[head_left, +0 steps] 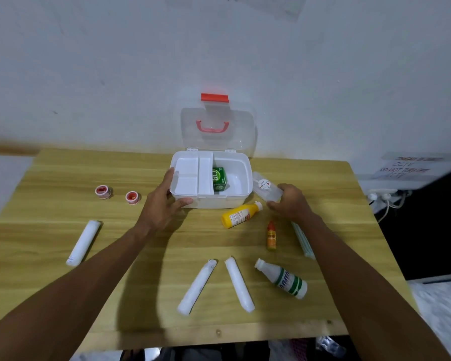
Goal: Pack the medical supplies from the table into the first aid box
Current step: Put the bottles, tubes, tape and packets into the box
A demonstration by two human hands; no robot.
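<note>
Left hand [164,201]: box [219,202], carton [219,178] inside; right hand [290,201]: case [263,185].

Carton [220,179] inside first aid box [219,203], tape rolls [103,192] left, bottles [241,214] front right.
</note>
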